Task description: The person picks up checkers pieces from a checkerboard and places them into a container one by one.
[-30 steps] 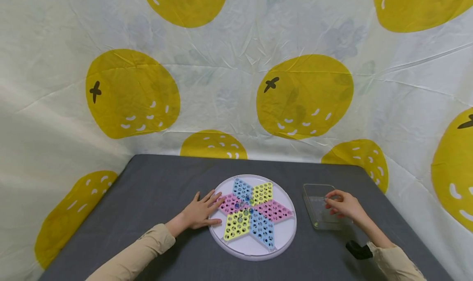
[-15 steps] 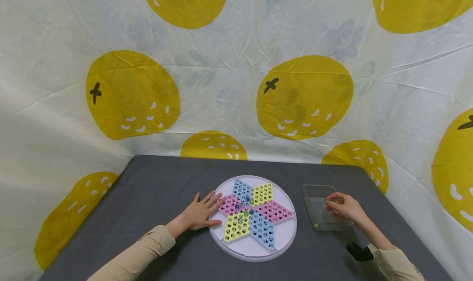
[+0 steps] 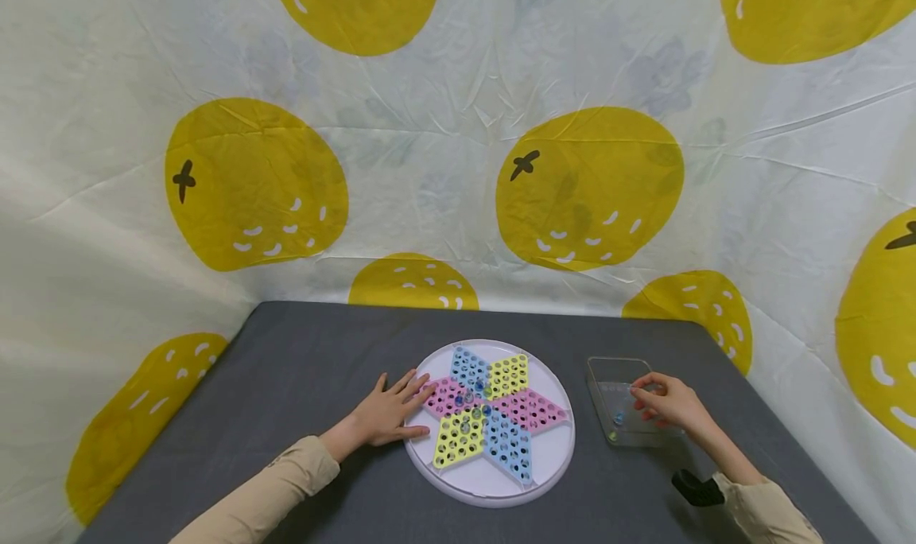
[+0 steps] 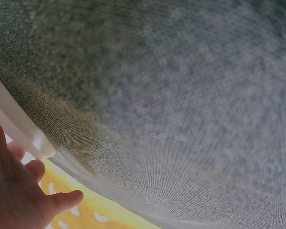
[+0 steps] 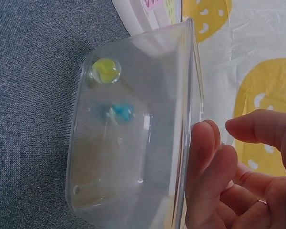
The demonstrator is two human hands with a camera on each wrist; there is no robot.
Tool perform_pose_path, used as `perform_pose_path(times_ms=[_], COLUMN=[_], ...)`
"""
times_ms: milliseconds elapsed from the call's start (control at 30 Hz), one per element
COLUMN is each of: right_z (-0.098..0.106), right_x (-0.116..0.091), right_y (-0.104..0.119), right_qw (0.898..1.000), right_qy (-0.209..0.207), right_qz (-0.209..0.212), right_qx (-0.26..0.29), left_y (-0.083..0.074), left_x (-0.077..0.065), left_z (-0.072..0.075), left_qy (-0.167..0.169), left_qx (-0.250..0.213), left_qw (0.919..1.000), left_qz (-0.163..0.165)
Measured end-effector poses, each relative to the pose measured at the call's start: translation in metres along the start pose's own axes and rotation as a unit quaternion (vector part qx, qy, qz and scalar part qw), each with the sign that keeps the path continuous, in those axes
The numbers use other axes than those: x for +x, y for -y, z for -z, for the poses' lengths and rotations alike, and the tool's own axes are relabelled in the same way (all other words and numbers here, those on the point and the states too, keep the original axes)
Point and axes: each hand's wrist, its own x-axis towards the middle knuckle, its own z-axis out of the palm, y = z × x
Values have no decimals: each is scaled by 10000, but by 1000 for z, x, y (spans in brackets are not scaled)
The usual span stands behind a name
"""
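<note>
A round white Chinese checkers board (image 3: 551, 464) carries a star of pink, blue and yellow points, with several glass marbles (image 3: 465, 426) around its centre. My left hand (image 3: 386, 410) lies with spread fingers over the board's left rim. At the right, my right hand (image 3: 669, 401) hovers over a clear plastic box (image 3: 597, 401). Its thumb and fingers are bent but apart, and no marble shows between them. Inside the box, the right wrist view has a yellow-green marble (image 5: 106, 70) near one corner and a blurred blue marble (image 5: 121, 113) on the floor.
A dark grey cloth (image 3: 322, 337) covers the table. Behind and on both sides hangs a white curtain (image 3: 422, 178) printed with yellow fruit. A black strap (image 3: 696, 487) is at the right wrist.
The right hand has let go of a blue marble, which now shows inside the clear box. The left hand and the board have stayed in place.
</note>
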Motion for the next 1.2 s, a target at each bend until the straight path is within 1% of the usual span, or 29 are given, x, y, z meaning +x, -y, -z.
perform_pose_path(times_ms=[367,600,967,1200], right_z=[0,-1,-4,-6], right_x=[-2,0,-3,-3], right_y=[5,8,20,27], right_qw=[10000,9999,9995,9996], right_qy=[52,82,150,146], right_qz=[49,-4,187,191], right_qx=[60,115,209,173], left_y=[0,0,1,2], left_x=[0,-1,1,1], left_z=[-1,1,-3,-3], left_qy=[-13,2,26,40], left_qx=[71,46,87,93], left_qw=[10000,10000,10000,9999], left_qz=[22,24,-1,3])
